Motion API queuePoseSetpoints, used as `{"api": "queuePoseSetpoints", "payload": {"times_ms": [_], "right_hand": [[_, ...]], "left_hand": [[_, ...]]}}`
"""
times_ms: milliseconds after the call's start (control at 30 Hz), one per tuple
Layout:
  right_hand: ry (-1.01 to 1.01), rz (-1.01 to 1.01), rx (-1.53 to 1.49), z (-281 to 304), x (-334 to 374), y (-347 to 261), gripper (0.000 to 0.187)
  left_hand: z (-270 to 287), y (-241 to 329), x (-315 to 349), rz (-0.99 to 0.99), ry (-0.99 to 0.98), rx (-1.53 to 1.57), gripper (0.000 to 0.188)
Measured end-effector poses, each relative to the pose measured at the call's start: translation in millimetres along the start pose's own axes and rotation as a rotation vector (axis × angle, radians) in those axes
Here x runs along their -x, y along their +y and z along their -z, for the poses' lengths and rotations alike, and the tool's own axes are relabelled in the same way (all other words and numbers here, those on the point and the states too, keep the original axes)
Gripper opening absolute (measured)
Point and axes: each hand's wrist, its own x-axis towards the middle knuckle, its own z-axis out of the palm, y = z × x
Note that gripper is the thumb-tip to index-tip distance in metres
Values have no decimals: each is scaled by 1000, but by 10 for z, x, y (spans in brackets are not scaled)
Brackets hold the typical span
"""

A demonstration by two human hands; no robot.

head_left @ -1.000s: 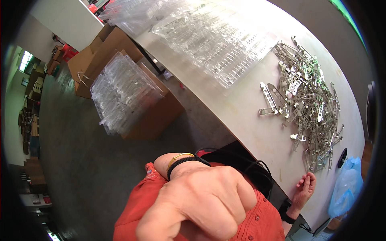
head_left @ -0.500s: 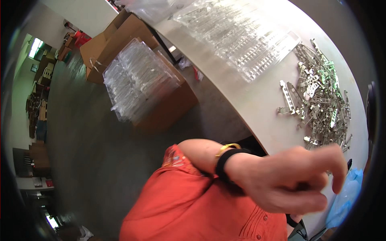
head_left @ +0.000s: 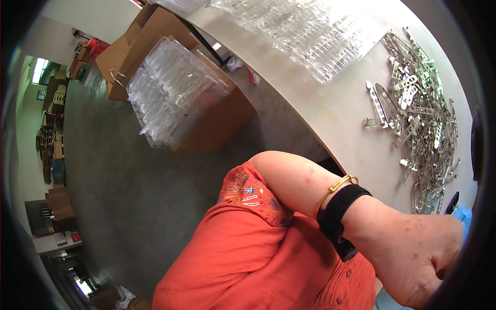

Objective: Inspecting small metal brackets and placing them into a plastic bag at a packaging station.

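Note:
My left hand (head_left: 413, 248) reaches across to the lower right, its arm crossing in front of my red shirt. A black band and a yellow bangle circle the wrist. The dark rim of the picture cuts off its fingers, so what they hold, if anything, does not show. Just beyond it peeks a bit of blue plastic (head_left: 462, 214). Farther up the table lies a heap of slotted metal strips (head_left: 421, 111), with a few lying apart at its left side (head_left: 376, 103). My right hand is not in view.
Clear plastic trays (head_left: 315, 49) cover the far part of the pale table (head_left: 330, 113). Left of the table's edge, an open cardboard box (head_left: 227, 121) holds more clear trays (head_left: 173, 93). Stacked goods (head_left: 51, 139) stand along the far left wall.
My left hand has moved right and down, so its bent fingers have passed out of sight. More of the forearm shows. The view has shifted slightly.

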Motion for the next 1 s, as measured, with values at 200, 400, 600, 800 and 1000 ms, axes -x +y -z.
{"api": "queuePoseSetpoints", "payload": {"times_ms": [200, 400, 600, 800, 1000], "right_hand": [[-30, -28, -66, 34, -89, 14, 26], [-383, 410, -235, 496, -585, 629, 18], [-366, 450, -193, 316, -113, 471, 16], [-175, 475, -208, 713, -123, 519, 17], [-267, 407, -303, 766, -189, 527, 15]], "left_hand": [[47, -12, 30, 152, 37, -7, 61], [203, -279, 82, 293, -203, -94, 36], [541, -636, 399, 518, -183, -1006, 25], [812, -1004, 760, 522, -289, -1567, 43], [779, -1149, 832, 778, -481, -1665, 75]]}}
